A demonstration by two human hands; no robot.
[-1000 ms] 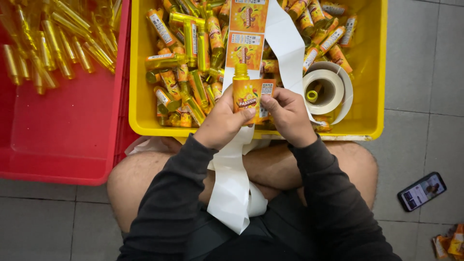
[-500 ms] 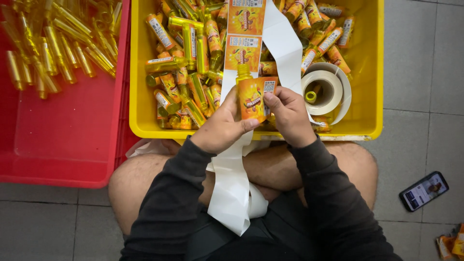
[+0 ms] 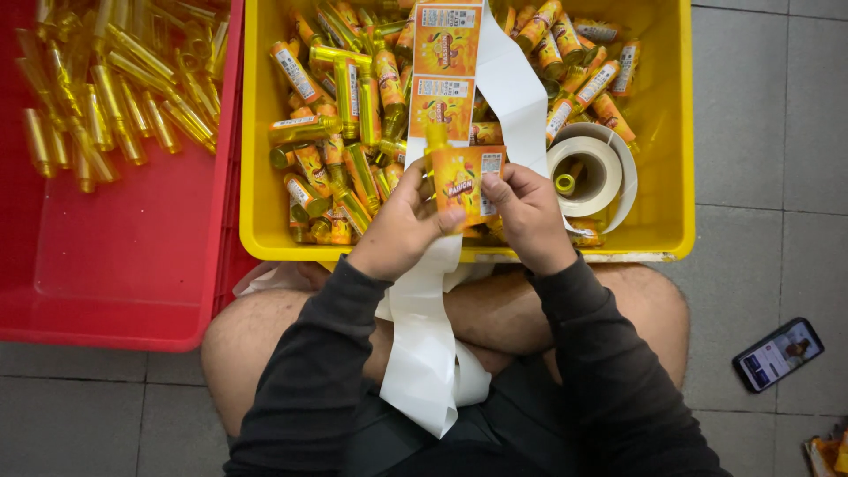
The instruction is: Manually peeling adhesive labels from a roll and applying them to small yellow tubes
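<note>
My left hand (image 3: 402, 231) and my right hand (image 3: 528, 215) together hold a small yellow bottle (image 3: 457, 173) with an orange label wrapped partly round it, over the near edge of the yellow crate (image 3: 671, 231). A white backing strip (image 3: 512, 79) with orange labels (image 3: 446, 40) runs up from my hands into the crate, and its bare end (image 3: 424, 344) hangs down over my lap. Several labelled bottles (image 3: 344, 132) lie in the yellow crate. A white label roll (image 3: 590, 168) lies in the crate beside my right hand.
A red crate (image 3: 115, 291) at the left holds several unlabelled yellow bottles (image 3: 115, 88). A phone (image 3: 777, 353) with a lit screen lies on the grey tiled floor at the right. My bare knees sit crossed below the crates.
The bottle with its label has been turned and shifted slightly right between my hands, and the label now faces up more fully. The crates have not moved.
</note>
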